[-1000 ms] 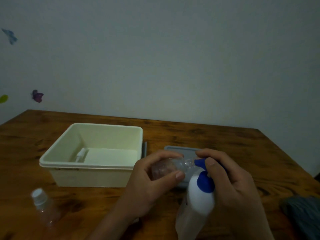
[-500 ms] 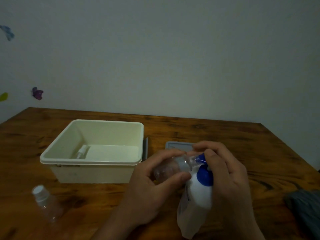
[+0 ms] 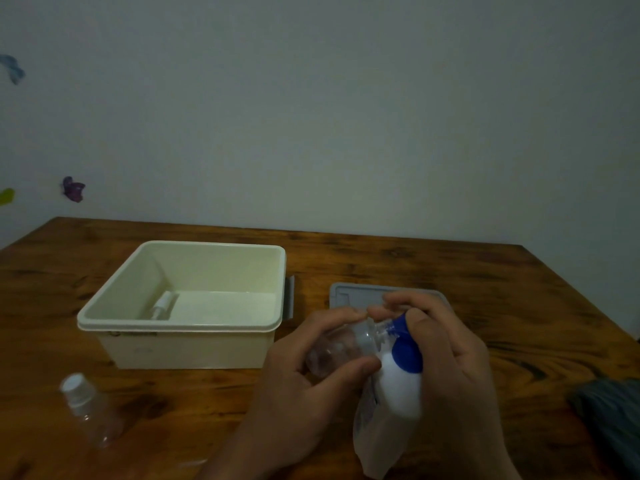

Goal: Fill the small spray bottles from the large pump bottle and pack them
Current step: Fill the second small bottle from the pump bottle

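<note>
Spray bottle (image 3: 341, 351) lies tilted in my left hand (image 3: 304, 379), thumb and fingers curled round its clear body, just right of the cream bin (image 3: 180, 327). Its long axis runs left to right, open neck facing the blue nozzle (image 3: 398, 329). My right hand (image 3: 446, 355) wraps the pump bottle (image 3: 394, 400); I should keep neck and nozzle aligned and press gently.

Purple sticker (image 3: 72, 189), blue sticker (image 3: 13, 68) and green sticker (image 3: 6, 196) are clinging to the wall (image 3: 346, 116); dark cloth (image 3: 609, 417) is lying at the wooden table (image 3: 485, 271) right edge.
</note>
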Demonstrator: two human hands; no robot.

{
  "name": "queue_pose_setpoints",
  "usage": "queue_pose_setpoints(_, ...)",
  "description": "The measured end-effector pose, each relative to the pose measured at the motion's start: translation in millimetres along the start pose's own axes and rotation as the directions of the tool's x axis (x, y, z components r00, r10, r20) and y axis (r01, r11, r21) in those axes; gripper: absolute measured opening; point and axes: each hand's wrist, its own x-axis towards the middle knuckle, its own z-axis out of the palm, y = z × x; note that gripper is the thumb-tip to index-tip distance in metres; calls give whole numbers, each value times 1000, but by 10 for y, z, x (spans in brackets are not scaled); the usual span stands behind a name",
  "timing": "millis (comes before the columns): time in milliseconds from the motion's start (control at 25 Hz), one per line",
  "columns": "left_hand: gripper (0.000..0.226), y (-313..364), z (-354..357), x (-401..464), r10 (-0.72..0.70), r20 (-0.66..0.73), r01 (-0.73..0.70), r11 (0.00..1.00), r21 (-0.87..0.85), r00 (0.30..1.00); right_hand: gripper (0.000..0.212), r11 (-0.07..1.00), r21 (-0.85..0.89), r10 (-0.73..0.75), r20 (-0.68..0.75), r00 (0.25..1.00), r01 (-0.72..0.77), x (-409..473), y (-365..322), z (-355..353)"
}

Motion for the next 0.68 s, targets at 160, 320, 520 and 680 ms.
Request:
queue_pose_setpoints(160,45,-6,19,-2,-8,-25,8,1000,0,1000,27,998,45,43,7,999,-44,4,-33,11)
queue_pose_setpoints(320,48,12,27,-12,-8,-18,9,1000,20,1000,24,997,67,27,-34,999,-25,-13,-19,61)
queue_pose_setpoints(520,52,26,34,-32,-66,10,66,997,33,998,29,999,11,-46,-37,998,47,2,51,27)
queue_pose_setpoints(680,54,35,60,-31,-71,-4,71,997,40,997,36,1000,13,-22,-59,998,23,-21,49,12)
